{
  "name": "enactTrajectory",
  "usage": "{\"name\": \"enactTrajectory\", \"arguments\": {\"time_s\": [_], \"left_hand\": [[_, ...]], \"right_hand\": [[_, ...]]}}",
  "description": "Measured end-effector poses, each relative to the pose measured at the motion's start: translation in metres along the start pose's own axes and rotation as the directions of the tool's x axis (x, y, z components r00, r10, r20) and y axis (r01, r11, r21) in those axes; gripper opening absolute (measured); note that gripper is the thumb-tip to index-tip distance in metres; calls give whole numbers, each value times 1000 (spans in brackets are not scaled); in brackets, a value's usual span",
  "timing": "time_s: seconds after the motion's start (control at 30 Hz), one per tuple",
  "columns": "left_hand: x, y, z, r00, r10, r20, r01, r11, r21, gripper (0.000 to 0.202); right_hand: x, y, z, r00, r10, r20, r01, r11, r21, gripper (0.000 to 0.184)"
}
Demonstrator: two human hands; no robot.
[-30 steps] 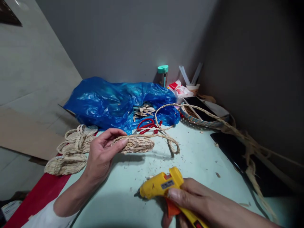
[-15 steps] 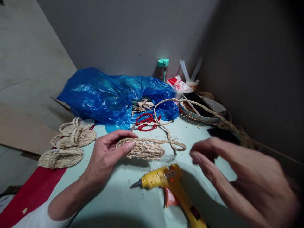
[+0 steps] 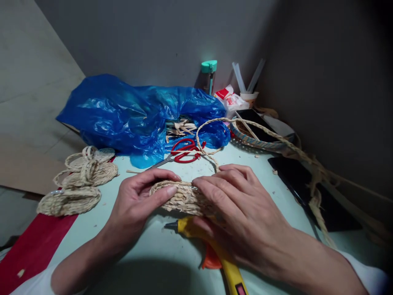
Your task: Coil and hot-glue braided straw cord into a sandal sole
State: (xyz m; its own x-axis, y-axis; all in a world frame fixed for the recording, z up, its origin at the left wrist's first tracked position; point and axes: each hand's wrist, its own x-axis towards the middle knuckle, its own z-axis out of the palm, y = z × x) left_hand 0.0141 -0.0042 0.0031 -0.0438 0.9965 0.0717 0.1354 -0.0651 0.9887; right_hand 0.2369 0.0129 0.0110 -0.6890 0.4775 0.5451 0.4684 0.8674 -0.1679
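A small woven straw sole (image 3: 182, 197) is held up between both hands above the table. My left hand (image 3: 139, 200) pinches its left end, thumb on the near face and fingers behind. My right hand (image 3: 236, 205) grips the right end, its fingertips pressing along the top edge and covering that end. From behind my right hand a braided straw cord (image 3: 202, 128) loops up and runs off to the right. A yellow glue gun (image 3: 229, 266) lies on the table below, partly hidden by my right hand, its dark nozzle pointing left.
Several small woven straw sandals (image 3: 72, 200) sit at the left on a red strip (image 3: 46, 246). Red-handled scissors (image 3: 184, 150) lie behind the hands, before a blue plastic bag (image 3: 123, 119). At right are a dark tablet-like slab (image 3: 325, 205), a round basket (image 3: 260, 143) and a cup of glue sticks (image 3: 249, 98).
My right hand has come in from the right and closed on the sole's right end, where the cord hung loose. My left hand keeps its pinch. The view has shifted slightly.
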Motion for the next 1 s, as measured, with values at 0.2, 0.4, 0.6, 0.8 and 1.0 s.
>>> {"name": "enactTrajectory", "arguments": {"time_s": [0.2,0.4,0.6,0.8,1.0], "left_hand": [[-3,1,3,997,-75,30,76,997,-30,11],[-2,-1,5,992,-84,92,81,996,28,9],[-2,-4,-1,952,163,260,-239,925,296,27],[-7,-12,4,794,450,409,-607,548,575,50],[-6,-10,7,700,548,458,-696,380,609,43]], "right_hand": [[-3,2,1,1000,0,-12,1,999,39,26],[-8,3,4,998,57,-5,-56,991,120,20],[-11,6,3,997,80,-2,-79,990,117,22],[-14,5,7,997,74,-26,-72,993,90,19],[-14,3,15,996,81,-46,-78,995,61,19]]}}
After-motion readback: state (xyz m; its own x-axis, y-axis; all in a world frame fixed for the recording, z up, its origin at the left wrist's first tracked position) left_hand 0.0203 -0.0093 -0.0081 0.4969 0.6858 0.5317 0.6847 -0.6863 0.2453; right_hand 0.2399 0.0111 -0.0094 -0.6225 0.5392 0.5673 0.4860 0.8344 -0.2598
